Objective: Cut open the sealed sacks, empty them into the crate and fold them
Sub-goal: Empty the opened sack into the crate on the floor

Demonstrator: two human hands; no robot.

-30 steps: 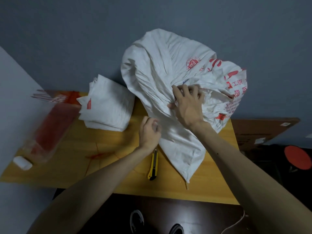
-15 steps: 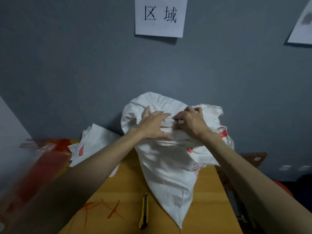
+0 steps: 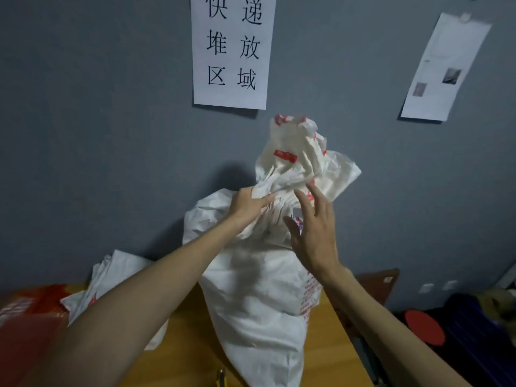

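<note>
A full white woven sack [image 3: 259, 297] with red print stands upright on the wooden table [image 3: 332, 356] against the grey wall. Its gathered neck rises above my hands. My left hand [image 3: 248, 206] grips the bunched neck of the sack. My right hand [image 3: 312, 227] hovers just right of the neck with fingers spread and straight, holding nothing. A pile of folded white sacks [image 3: 111, 280] lies behind my left forearm. The tip of the yellow utility knife [image 3: 221, 378] shows at the bottom edge.
A red-and-clear crate [image 3: 28, 325] sits blurred at the far left of the table. Paper signs [image 3: 231, 51] hang on the wall. A brown board [image 3: 377, 283], a red stool [image 3: 424, 326] and dark bags stand to the right of the table.
The sack has been stood upright and its neck now sticks up. My right hand has let go of the neck and opened, while my left hand has closed round it. The camera tilted up.
</note>
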